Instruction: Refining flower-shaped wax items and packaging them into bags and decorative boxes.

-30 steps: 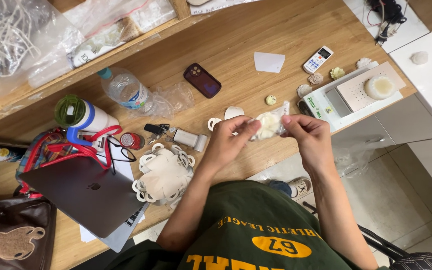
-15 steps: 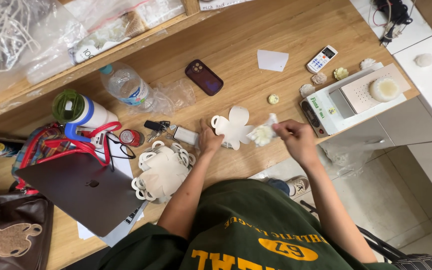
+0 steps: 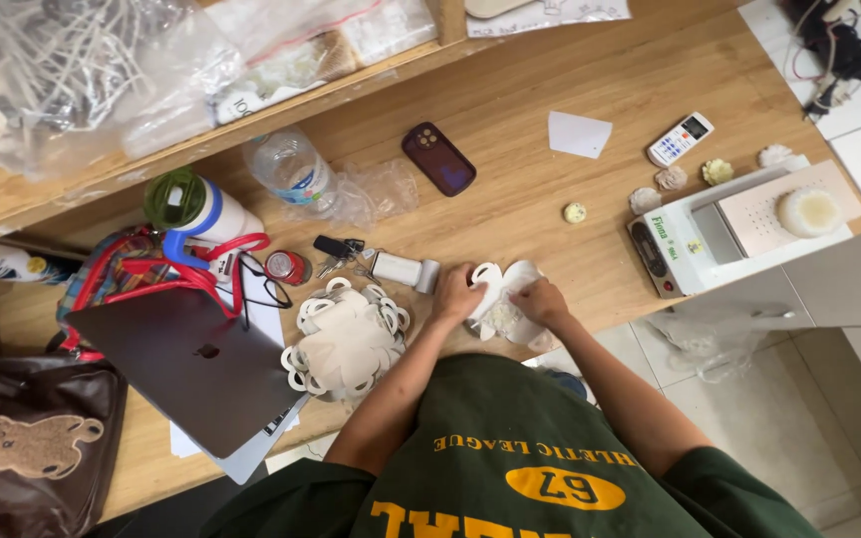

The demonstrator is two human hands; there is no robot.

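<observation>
I look straight down on a wooden table (image 3: 550,80) and my two hands at its near edge. My left hand (image 3: 457,296) presses down on a white flower-shaped paper cutout (image 3: 506,279), fingers curled over its left lobes. My right hand (image 3: 540,302) rests on the cutout's right side, fingers bent around a small clear-wrapped cream piece (image 3: 501,318) lying on the cutout; I cannot tell how tightly it is gripped. The cutout sits right at the table's front edge, just above my green shirt.

Left of my hands, close by, lies a stack of the same white cutouts (image 3: 344,341), then a grey laptop (image 3: 187,365) overhanging the edge. Keys (image 3: 339,251) and a small white case (image 3: 403,270) sit just behind my left hand. To the right, a bare strip of wood separates my hands from a white machine (image 3: 729,234) at the table's corner. Farther back there is open wood around a dark phone (image 3: 438,158), a water bottle (image 3: 291,169) and a white remote (image 3: 681,138). Pale tiled floor (image 3: 829,399) shows beyond the table edge.
</observation>
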